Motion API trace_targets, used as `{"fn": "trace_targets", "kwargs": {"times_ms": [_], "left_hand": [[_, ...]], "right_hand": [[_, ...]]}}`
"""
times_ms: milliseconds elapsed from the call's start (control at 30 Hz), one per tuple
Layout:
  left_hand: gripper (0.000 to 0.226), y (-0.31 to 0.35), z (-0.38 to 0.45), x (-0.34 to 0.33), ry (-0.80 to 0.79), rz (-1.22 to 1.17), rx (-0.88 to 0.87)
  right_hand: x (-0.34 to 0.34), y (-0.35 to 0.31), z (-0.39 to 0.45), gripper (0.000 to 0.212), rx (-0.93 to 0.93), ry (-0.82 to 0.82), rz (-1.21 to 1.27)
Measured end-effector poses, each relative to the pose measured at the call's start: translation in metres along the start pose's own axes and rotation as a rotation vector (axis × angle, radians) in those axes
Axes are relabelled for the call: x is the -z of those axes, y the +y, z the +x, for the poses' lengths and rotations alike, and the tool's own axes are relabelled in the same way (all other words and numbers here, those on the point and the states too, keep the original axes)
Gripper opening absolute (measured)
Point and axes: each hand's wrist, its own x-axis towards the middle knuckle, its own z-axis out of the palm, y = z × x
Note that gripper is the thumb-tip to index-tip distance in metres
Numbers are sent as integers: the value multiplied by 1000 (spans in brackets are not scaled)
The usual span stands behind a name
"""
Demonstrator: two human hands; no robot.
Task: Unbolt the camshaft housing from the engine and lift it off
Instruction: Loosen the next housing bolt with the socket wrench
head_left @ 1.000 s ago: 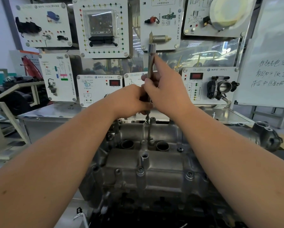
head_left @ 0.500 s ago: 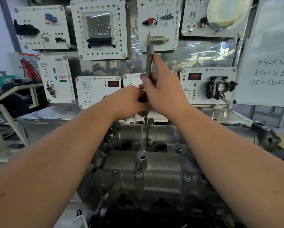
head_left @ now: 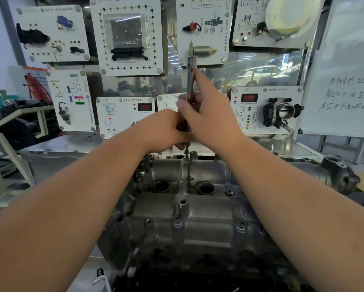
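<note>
The grey cast camshaft housing (head_left: 198, 213) lies on top of the engine, low in the middle of the view, with bolts along its near edge and two round bores behind. A long metal socket extension (head_left: 191, 79) stands upright over the housing's far edge, its bit on a bolt (head_left: 186, 153) there. My right hand (head_left: 210, 119) grips the shaft about halfway up. My left hand (head_left: 166, 131) holds the tool's lower end just above the bolt; its fingers hide that part of the tool.
A steel bench (head_left: 71, 144) stands behind the engine, backed by a wall of white training panels (head_left: 126, 34) with car parts. A throttle body panel (head_left: 278, 110) and a whiteboard (head_left: 349, 85) are on the right. A cast flange (head_left: 337, 171) juts from the engine's right end.
Both hands stay on the upright tool at the same bolt. The fingers of my right hand have shifted slightly on the shaft. The view has dipped a little.
</note>
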Motion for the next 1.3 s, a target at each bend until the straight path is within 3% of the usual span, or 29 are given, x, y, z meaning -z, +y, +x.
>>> {"fn": "trace_targets", "kwargs": {"times_ms": [67, 267, 467, 800, 1033, 1233, 1300], "left_hand": [[9, 0, 0, -1, 7, 0, -8], [26, -1, 2, -1, 35, 40, 16], [14, -1, 3, -1, -24, 2, 5], [16, -2, 4, -4, 27, 57, -25], [24, -3, 4, -4, 22, 48, -26], [8, 0, 0, 0, 8, 4, -20], [15, 2, -1, 0, 24, 3, -19]], "right_hand": [[0, 0, 0, 59, -8, 60, -16], [1, 0, 3, 25, 10, 61, -27], [2, -1, 4, 45, -25, 23, 22], [-1, 0, 0, 65, 9, 43, 5], [3, 0, 4, 24, 0, 24, -38], [3, -3, 2, 40, 2, 6, -3], [2, -3, 1, 41, 0, 20, 12]]}}
